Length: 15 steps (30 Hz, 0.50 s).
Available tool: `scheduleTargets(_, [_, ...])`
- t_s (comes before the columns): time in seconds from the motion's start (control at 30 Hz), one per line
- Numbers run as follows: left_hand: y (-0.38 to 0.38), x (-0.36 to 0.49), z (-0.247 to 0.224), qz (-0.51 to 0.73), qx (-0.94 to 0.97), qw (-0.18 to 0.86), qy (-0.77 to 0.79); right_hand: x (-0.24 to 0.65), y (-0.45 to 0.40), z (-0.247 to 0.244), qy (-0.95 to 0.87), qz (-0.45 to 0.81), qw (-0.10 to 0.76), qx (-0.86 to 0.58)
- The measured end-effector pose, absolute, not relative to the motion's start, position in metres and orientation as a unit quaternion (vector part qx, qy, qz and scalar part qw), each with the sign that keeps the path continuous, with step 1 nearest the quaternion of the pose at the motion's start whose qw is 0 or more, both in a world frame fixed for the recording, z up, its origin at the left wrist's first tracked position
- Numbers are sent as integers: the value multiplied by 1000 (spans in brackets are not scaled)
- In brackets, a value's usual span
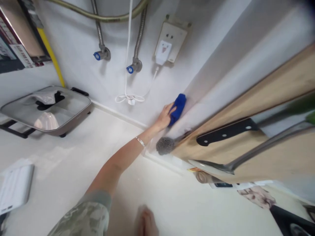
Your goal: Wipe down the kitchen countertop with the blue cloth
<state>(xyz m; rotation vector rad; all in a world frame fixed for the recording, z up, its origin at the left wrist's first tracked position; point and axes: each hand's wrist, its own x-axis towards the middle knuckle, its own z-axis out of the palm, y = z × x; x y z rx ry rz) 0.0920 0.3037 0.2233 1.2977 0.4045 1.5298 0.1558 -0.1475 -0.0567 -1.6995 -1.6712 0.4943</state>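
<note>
My left hand [164, 118] reaches forward and is closed on a folded blue cloth [177, 109]. It presses the cloth against the white wall surface, near the foot of a pale upright column [209, 75]. A silver bracelet [140, 141] circles the wrist. Just below the hand sits a dark steel-wool scourer [165, 146], at the end of a wooden board [192, 149]. My right hand [147, 223] shows only in part at the bottom edge, low over the white surface. It is blurred, so its grip is unclear.
A black-handled knife [227, 131] and a metal utensil [246, 155] lie along the board. On the wall are a plugged-in charger [163, 52], a tied white cable [130, 98] and two blue-handled valves [103, 54]. A lidded electric pan [71, 121] stands left, beyond a white device [17, 186].
</note>
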Motion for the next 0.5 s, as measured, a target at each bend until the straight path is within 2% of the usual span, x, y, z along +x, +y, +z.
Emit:
scheduleTargets(0.13, [272, 80, 143, 592, 550, 509, 297, 158, -151, -56, -669, 177, 313, -651])
scheduleTargets(0.27, [227, 62, 78, 473, 603, 433, 474, 151, -152, -37, -666, 196, 290, -659])
scheduleTargets(0.37, [208, 51, 49, 418, 623, 409, 520, 147, -151, -26, -673, 183, 296, -652])
scheduleTargets(0.5, [203, 43, 35, 370, 638, 386, 554, 146, -149, -19, -690, 168, 306, -634])
